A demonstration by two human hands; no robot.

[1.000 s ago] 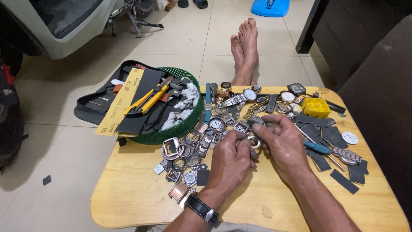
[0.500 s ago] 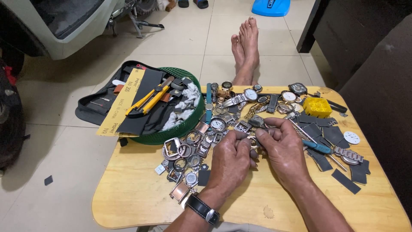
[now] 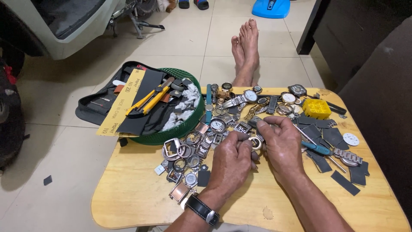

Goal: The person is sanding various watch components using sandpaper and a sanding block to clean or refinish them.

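Both hands meet at the table's [image 3: 128, 202] centre, left hand [image 3: 231, 161] and right hand [image 3: 281, 146] pinching a small watch case [image 3: 256, 142] together, seemingly inspecting it. Screwdriver [image 3: 316, 148] lies at three o'clock, needing a steady grip.

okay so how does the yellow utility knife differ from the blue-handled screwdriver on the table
The yellow utility knife lies in the green basket at the table's left rear, on dark sheets; the blue-handled screwdriver lies flat on the wooden table beside the right hand, among dark scraps. The knife has a broad yellow-and-black body; the screwdriver is slim, with a thin metal shaft. Neither hand touches either tool.
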